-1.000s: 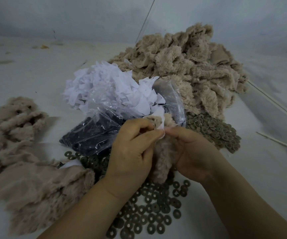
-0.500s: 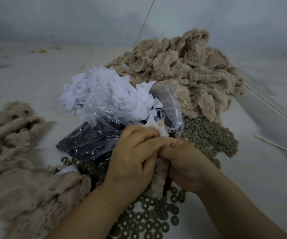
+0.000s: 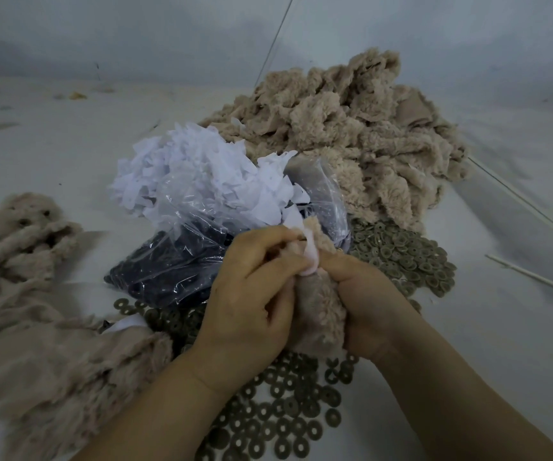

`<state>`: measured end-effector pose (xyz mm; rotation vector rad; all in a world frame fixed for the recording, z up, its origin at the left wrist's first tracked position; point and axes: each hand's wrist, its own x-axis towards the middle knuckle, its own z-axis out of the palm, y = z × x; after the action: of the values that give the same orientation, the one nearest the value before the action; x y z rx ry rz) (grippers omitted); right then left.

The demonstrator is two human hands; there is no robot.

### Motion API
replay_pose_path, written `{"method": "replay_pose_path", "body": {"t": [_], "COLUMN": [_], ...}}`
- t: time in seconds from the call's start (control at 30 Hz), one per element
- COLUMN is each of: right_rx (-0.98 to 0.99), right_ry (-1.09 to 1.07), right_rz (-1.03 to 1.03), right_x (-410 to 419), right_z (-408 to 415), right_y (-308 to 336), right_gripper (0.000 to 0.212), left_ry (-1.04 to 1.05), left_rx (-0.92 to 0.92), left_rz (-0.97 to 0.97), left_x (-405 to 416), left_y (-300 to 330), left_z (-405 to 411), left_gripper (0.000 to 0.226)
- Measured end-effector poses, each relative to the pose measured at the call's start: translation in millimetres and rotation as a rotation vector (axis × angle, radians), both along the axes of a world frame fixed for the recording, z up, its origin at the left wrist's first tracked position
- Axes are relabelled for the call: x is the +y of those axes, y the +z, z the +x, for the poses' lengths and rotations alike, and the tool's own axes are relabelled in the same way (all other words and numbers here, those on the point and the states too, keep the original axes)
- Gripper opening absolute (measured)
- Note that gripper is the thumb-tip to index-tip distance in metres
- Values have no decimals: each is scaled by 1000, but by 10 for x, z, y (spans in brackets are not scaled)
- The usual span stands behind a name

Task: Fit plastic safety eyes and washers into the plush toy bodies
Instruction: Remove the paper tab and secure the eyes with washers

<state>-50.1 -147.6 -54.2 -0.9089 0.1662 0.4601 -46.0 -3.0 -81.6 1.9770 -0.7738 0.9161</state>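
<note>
Left hand [image 3: 252,294] and right hand [image 3: 368,301] pinch plush body [image 3: 321,314], hiding any eye.

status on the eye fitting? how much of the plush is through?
Done, apparently: the smaller plush pile at left, dark spots on some. In hand: one plush body gripped by left hand and right hand. Left: the bigger plush heap behind, plus loose washers.

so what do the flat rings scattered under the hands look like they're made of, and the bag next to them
The washers look like thin stamped metal or hard plastic: flat olive-grey discs with a centre hole and a dull finish. Which of the two is hard to tell. The bag looks like thin clear plastic film: glossy, creased, with bright glints, and the dark pieces inside show through.
</note>
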Motion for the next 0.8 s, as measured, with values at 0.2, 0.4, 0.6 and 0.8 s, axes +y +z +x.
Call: {"method": "replay_pose_path", "body": {"t": [0.2, 0.4, 0.6, 0.8], "right_rx": [-58, -134, -117, -107], "right_ry": [-7, 13, -30, -54], "right_rz": [10, -16, -15, -42], "right_x": [12, 43, 35, 37], "right_z": [10, -14, 5, -9], "right_y": [15, -1, -17, -17], "right_gripper": [47, 50, 42, 44], "left_ry": [36, 98, 57, 7], "left_rx": [247, 425, 620, 594], "left_rz": [-278, -315, -535, -461], "left_x": [38, -14, 11, -6], "left_y": [67, 56, 79, 88], "left_z": [-37, -52, -24, -33], "left_gripper": [22, 19, 21, 21]}}
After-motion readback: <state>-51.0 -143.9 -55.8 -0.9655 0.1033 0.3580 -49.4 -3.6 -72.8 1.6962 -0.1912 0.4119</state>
